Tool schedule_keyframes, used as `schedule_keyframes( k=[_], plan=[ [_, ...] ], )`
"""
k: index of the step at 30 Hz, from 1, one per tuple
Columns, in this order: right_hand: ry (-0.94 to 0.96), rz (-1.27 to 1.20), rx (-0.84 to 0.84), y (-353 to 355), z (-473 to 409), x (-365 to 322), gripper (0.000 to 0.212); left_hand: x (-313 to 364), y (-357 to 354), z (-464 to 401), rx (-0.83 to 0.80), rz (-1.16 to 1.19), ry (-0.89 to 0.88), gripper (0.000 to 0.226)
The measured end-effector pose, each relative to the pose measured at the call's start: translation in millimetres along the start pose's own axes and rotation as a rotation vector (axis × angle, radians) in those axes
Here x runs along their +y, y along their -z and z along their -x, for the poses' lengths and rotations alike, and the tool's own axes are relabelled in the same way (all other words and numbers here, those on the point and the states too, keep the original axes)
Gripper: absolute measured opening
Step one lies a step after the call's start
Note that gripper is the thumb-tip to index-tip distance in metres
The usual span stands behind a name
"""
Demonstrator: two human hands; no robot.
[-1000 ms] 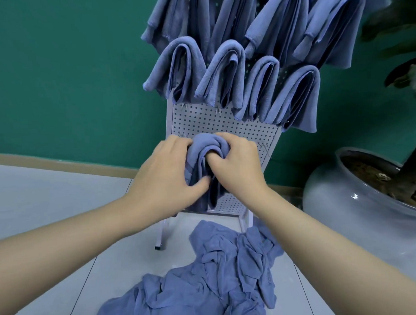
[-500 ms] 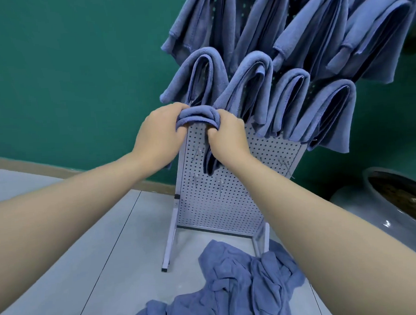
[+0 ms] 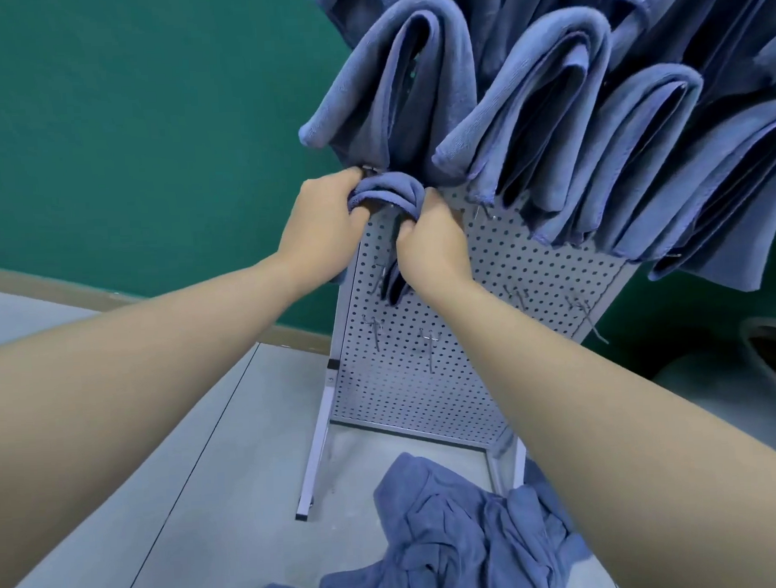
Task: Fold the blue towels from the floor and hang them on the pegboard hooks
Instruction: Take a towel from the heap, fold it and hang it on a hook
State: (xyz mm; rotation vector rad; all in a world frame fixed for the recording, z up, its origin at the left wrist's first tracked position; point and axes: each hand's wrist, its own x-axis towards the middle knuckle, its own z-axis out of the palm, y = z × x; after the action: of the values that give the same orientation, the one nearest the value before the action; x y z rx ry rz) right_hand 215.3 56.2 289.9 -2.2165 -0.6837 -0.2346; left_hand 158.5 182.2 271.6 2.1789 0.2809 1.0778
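Gripping a folded blue towel point(image 3: 390, 194) from both sides, up against the top left part of the bare pegboard point(image 3: 460, 335). Left hand point(image 3: 324, 227) curled round the towel's left end, thumb tucked beneath the fold, fingers over the top. Right hand point(image 3: 433, 242) closed on the right end, fingers wrapped over the cloth, knuckles toward the camera. Both grips tight on the fabric, with nothing else in either. Towel arched between the two hands, its loose tail hanging down behind the right hand against the perforated panel. Whether seated on a hook yet: cannot tell, hidden by the cloth and fingers.

Directly above, touching or nearly touching the held fold, a row of hung towels point(image 3: 542, 106), each draped in a loop and fanned out to the right, with more rows higher still. Below the hands, several bare metal hooks point(image 3: 430, 345) jutting from the panel, in two loose rows. Pegboard tilted back on a white frame leg point(image 3: 315, 450), standing on the grey floor point(image 3: 170, 462). At the foot of the frame, a crumpled heap of unfolded towels point(image 3: 444, 538) spread across the floor. Behind everything, a green wall point(image 3: 121, 128). At the right edge, part of a pale glazed pot point(image 3: 737, 392).
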Motion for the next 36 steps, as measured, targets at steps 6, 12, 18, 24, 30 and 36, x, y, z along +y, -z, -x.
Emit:
schedule_keyframes(
  k=[6, 12, 18, 24, 30, 36],
  plan=[
    [0.061, 0.095, 0.014, -14, 3, 20, 0.019, -14, -26, 23, -0.009, 0.039, 0.043, 0.019],
    [0.018, 0.101, -0.039, -17, 22, 31, 0.013, -28, -26, 51, -0.053, 0.007, 0.150, 0.024],
    [0.002, 0.005, -0.136, -17, 90, 52, 0.025, -30, -21, 107, 0.016, 0.053, 0.191, 0.010],
    [-0.123, -0.037, -0.337, -23, 194, 121, 0.043, -52, -32, 202, -0.132, -0.057, 0.272, 0.028],
    [-0.397, 0.130, -0.596, -35, 261, 226, 0.039, -81, -65, 290, -0.403, -0.090, 0.509, 0.025],
    [-0.490, 0.248, -0.794, -36, 314, 291, 0.060, -96, -98, 364, -0.991, -0.171, 0.531, 0.054]
  ],
)
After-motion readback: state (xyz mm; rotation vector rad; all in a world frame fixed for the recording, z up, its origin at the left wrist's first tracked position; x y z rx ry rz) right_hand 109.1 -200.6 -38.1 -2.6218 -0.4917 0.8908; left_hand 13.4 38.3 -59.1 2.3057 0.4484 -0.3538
